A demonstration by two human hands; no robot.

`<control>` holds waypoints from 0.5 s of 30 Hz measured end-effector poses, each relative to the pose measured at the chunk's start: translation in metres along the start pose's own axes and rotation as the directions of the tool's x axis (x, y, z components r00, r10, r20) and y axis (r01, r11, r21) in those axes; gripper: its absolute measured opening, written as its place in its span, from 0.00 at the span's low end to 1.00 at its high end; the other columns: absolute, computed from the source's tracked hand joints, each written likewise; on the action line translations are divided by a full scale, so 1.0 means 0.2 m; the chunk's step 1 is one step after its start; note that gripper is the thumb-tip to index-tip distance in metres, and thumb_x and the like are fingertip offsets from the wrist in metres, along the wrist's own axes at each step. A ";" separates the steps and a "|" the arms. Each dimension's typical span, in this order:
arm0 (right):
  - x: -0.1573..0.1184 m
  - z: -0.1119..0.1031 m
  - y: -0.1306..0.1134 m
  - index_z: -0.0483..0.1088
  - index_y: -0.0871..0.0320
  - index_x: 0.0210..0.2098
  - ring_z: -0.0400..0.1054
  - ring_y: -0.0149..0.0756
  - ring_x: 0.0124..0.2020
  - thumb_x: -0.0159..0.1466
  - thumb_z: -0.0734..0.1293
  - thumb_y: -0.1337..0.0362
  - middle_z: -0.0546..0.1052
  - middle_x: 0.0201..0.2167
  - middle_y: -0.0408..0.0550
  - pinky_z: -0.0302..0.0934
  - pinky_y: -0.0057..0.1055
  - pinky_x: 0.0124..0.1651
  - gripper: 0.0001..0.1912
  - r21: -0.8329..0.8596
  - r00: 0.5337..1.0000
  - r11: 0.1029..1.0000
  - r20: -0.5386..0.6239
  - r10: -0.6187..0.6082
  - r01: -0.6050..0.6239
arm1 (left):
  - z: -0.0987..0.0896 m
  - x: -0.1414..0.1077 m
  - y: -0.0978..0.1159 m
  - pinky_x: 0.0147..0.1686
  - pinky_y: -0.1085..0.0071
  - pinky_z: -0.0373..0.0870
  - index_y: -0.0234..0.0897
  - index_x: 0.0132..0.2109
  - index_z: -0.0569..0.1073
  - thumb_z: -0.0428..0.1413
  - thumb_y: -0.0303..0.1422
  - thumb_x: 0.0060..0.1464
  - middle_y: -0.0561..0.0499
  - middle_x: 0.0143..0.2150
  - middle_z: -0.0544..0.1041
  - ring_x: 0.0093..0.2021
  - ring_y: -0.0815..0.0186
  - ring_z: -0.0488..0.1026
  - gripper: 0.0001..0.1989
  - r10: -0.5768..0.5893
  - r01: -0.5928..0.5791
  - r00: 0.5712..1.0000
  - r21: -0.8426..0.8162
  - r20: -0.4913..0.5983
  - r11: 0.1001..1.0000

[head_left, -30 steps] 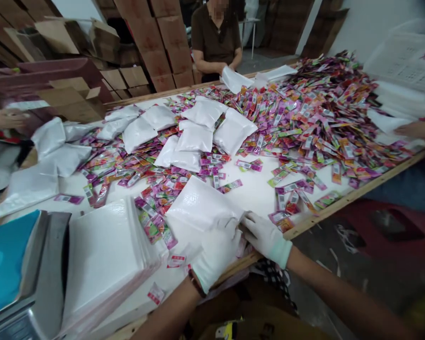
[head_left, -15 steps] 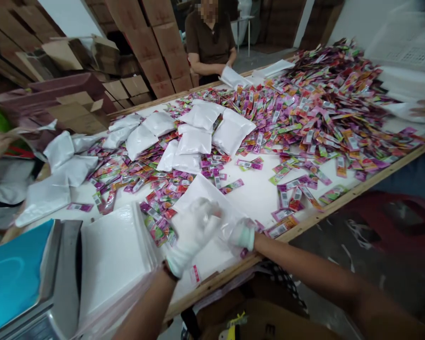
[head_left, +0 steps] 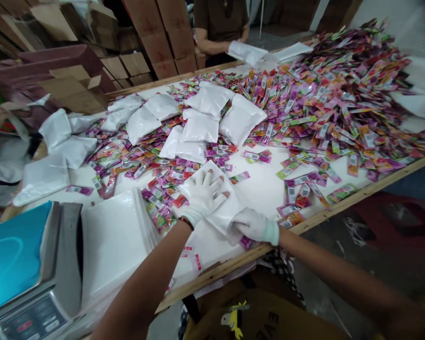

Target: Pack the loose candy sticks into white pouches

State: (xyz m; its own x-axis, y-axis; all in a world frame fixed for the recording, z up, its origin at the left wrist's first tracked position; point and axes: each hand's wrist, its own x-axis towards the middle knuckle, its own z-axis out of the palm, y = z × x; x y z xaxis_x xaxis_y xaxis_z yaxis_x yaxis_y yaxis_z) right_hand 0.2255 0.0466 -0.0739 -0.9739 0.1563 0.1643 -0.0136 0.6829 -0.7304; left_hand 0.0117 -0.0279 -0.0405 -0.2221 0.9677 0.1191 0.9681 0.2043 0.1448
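A white plastic mailer bag (head_left: 230, 203) lies on the table in front of me. My left hand (head_left: 201, 194), in a white glove with bare fingertips, rests flat on its upper part with the fingers spread. At the bag's near right end my right hand (head_left: 253, 225), gloved too, has its fingers curled around the edge; the fingertips are partly hidden. Small colourful sachets (head_left: 163, 186) lie loose to the left of the bag. A stack of flat white mailer bags (head_left: 113, 241) stands left of my left forearm.
Filled white pouches (head_left: 200, 127) lie on sachets farther back. A large sachet heap (head_left: 350, 94) covers the right side. A scale (head_left: 38, 311) with a blue top stands at lower left. A co-worker (head_left: 219, 35) across the table holds a white bag (head_left: 247, 53). Cartons (head_left: 74, 89) stand behind.
My left hand has gone from bent fingers to lying spread on the bag. The bag's near end has been gathered in my right hand. The view has shifted slightly.
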 end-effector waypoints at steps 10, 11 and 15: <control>-0.10 -0.05 0.04 0.75 0.59 0.38 0.64 0.42 0.41 0.68 0.62 0.66 0.76 0.38 0.52 0.56 0.39 0.46 0.09 -0.439 0.968 0.884 0.246 -0.054 0.161 | 0.05 -0.11 0.18 0.61 0.31 0.39 0.46 0.65 0.66 0.50 0.42 0.60 0.38 0.69 0.59 0.69 0.39 0.51 0.26 0.134 -0.136 0.990 0.032 0.034 0.990; -0.08 -0.04 0.05 0.74 0.58 0.38 0.64 0.42 0.41 0.67 0.62 0.65 0.75 0.38 0.52 0.56 0.39 0.46 0.09 -0.455 0.967 0.876 0.252 -0.044 0.159 | 0.06 -0.11 0.22 0.61 0.30 0.40 0.45 0.63 0.68 0.50 0.40 0.60 0.38 0.68 0.61 0.69 0.39 0.51 0.25 0.143 -0.145 0.989 0.033 0.039 0.989; 0.02 -0.03 0.04 0.74 0.58 0.37 0.65 0.41 0.40 0.65 0.64 0.67 0.76 0.38 0.51 0.56 0.37 0.44 0.07 -0.458 0.947 0.881 0.319 0.035 0.121 | 0.10 -0.11 0.24 0.60 0.28 0.40 0.46 0.60 0.71 0.50 0.39 0.61 0.38 0.66 0.64 0.68 0.40 0.53 0.21 0.211 -0.212 0.976 0.038 0.049 0.976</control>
State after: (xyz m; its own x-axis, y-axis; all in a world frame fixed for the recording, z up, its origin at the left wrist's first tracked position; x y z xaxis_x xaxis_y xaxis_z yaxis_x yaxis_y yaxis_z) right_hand 0.2235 0.0556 -0.0753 -0.9952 -0.0554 -0.0811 -0.0267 0.9471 -0.3198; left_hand 0.0660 -0.0359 -0.0556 -0.0073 0.9951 0.0984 0.9969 -0.0005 0.0789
